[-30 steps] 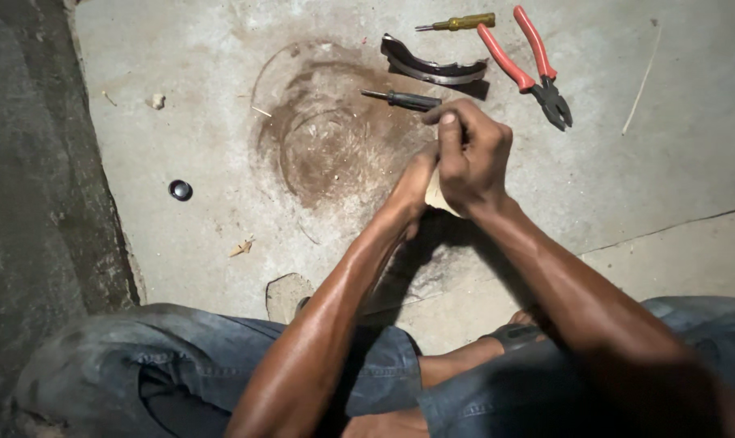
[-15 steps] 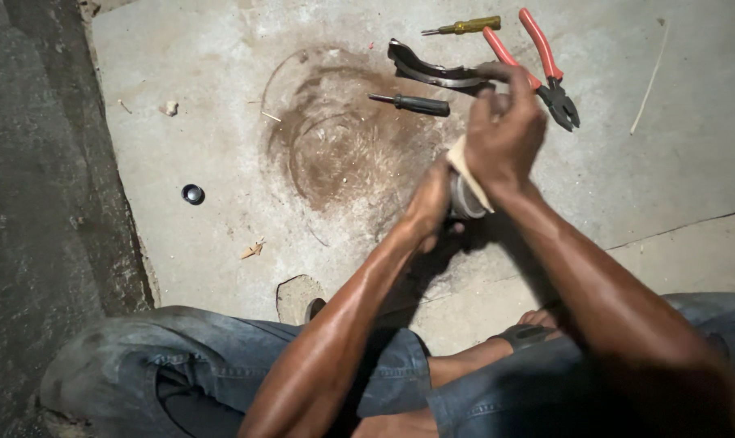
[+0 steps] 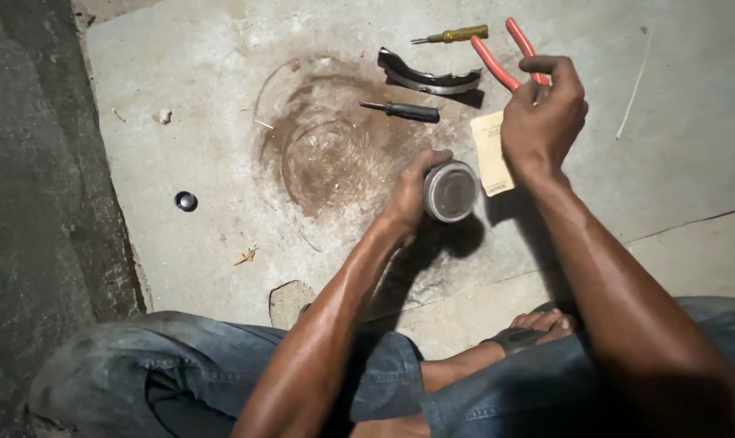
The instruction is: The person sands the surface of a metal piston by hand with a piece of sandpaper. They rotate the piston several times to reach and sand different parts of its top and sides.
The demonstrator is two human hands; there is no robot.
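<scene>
My left hand wraps the round metal cylinder, open end tilted up at me so I can see inside. My right hand, just above it, pinches a tan paper strip. Pliers and screwdrivers lie beyond on the concrete floor.

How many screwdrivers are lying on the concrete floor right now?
2. A yellow-handled screwdriver lies at the top beside the red-handled pliers; a black-handled screwdriver lies below the curved metal brake shoe. None looks hidden.
</scene>
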